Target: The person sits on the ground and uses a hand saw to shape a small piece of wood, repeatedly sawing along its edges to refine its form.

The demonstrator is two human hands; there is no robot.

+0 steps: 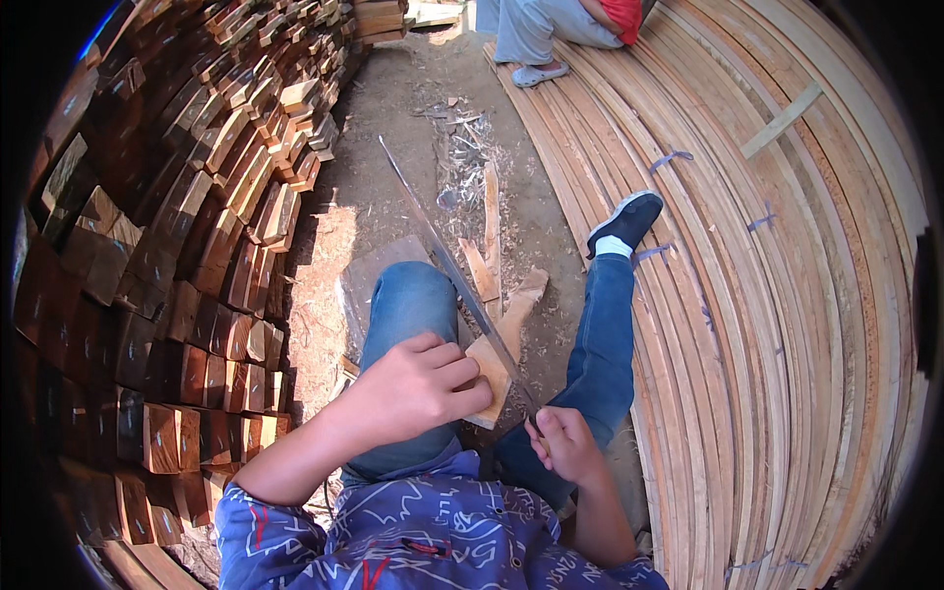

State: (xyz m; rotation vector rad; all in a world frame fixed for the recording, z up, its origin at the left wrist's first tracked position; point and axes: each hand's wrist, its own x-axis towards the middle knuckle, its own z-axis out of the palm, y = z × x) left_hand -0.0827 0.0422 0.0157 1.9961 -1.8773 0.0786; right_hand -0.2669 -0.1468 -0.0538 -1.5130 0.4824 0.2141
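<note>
My left hand [428, 388] is closed, its fingers curled over a short, pale wooden block [497, 379] beside my bent left knee. My right hand [568, 447] is wrapped round the near end of a long, narrow metal blade [447, 258]. That blade slants away to the upper left, passing over the block and along the inner side of my left knee. Whether its edge has teeth, and whether it touches the wood, I cannot tell. Beyond the block lies a rough wooden offcut [521, 303], with thinner strips [492, 221] farther off.
Stacked timber [211, 339] rises on the left, cut ends facing me. Long planks [747, 324], some tied with bluish straps [672, 157], cover the right side, and my right shoe [629, 221] rests at their edge. Another person [556, 34] sits at the far end. Shavings [472, 152] litter the ground.
</note>
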